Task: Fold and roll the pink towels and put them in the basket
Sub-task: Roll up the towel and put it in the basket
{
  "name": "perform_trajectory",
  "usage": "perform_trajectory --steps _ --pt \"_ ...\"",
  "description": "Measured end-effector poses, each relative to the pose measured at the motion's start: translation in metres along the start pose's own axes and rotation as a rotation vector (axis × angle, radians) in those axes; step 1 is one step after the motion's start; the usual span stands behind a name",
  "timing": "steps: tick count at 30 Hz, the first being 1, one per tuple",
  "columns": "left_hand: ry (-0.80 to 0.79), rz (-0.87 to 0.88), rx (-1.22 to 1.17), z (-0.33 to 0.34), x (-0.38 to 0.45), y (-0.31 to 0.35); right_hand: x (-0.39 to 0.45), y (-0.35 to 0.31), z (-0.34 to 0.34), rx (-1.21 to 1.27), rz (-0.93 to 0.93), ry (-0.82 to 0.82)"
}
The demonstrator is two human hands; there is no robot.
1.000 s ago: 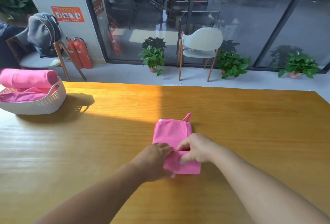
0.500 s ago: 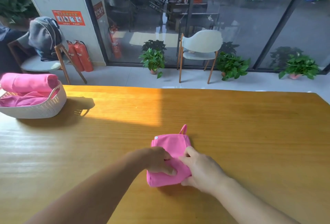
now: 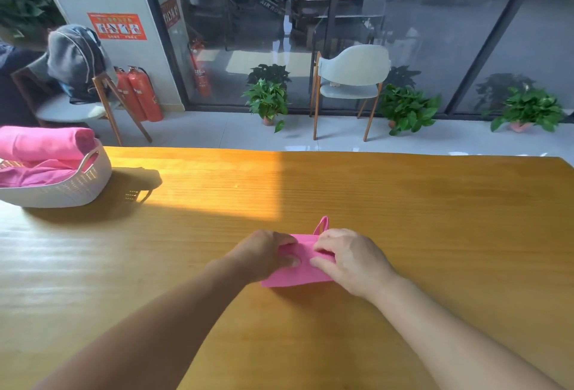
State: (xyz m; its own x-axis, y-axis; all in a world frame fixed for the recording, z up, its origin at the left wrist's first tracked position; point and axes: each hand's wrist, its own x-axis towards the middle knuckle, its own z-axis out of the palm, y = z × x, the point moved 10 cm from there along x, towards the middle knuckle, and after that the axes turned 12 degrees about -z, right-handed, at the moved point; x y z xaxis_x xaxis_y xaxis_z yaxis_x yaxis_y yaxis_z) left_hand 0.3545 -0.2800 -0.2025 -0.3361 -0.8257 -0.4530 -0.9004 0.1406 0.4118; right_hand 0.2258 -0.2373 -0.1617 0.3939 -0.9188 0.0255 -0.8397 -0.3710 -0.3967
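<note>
— Where are the hands?
— Left hand (image 3: 267, 254) and right hand (image 3: 348, 260) both curl their grip round a small pink towel roll (image 3: 299, 274) on the wooden tabletop (image 3: 435, 234).
— And the basket?
— White basket (image 3: 71, 191) at far left, holding rolled pink towels (image 3: 46, 144), well apart from the hands.
</note>
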Motion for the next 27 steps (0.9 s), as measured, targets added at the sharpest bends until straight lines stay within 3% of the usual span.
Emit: perform_trajectory --steps 2,6,12,17,21,24,27 --pt "0.029 -0.01 -0.009 -0.005 0.011 0.0 -0.001 0.003 0.013 -0.033 -0.02 -0.079" --pt "0.398 0.107 0.22 -0.029 0.01 0.025 0.008 0.025 0.026 -0.053 0.061 -0.128" --pt "0.543 0.32 0.366 -0.003 -0.02 0.049 0.029 0.048 0.031 0.069 0.164 -0.202" --pt "0.624 0.18 0.475 -0.008 -0.009 0.041 0.035 0.053 0.022 0.324 0.313 -0.182" --pt "0.474 0.2 0.49 -0.005 0.003 0.042 0.015 0.053 0.031 0.692 0.459 -0.12" --pt "0.406 0.112 0.196 -0.017 0.0 0.024 0.002 0.052 0.03 1.134 0.536 0.013" --pt "0.354 -0.045 -0.258 -0.032 -0.005 -0.002 -0.008 0.046 0.023 1.266 0.561 0.062"
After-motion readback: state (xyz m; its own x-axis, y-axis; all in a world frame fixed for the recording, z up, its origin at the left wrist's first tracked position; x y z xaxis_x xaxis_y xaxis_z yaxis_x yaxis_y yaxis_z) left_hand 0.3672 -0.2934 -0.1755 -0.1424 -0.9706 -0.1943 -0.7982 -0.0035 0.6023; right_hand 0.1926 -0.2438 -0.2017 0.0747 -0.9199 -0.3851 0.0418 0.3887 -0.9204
